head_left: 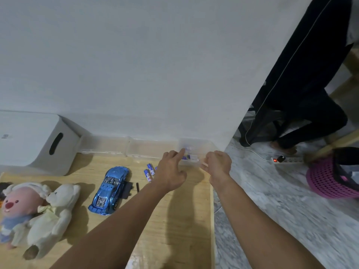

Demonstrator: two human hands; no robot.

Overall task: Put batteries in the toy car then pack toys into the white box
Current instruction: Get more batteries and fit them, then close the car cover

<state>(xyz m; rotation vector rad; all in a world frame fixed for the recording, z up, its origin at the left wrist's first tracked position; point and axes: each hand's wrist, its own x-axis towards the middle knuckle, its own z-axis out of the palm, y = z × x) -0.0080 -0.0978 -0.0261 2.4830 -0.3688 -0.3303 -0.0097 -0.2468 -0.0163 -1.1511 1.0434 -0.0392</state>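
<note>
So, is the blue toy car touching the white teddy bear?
Apart. The head view shows bare wooden tabletop between the blue toy car and the white teddy bear; the bear's raised arm ends short of the car's side.

I see both arms reaching far across the wooden table (pixel 174 220). Left hand (pixel 171 171): forefinger stretched into a clear plastic box (pixel 196 150) at the far right edge, against the wall. Right hand (pixel 218 165): fingers curled at that box's near rim; whether it grips the rim, I cannot tell. Two blue batteries (pixel 149 172) lie just left of the left hand. Blue toy car (pixel 108 189) further left, then a white teddy bear (pixel 54 216) and a pink plush (pixel 17 208). White box (pixel 33 140) far left.
</note>
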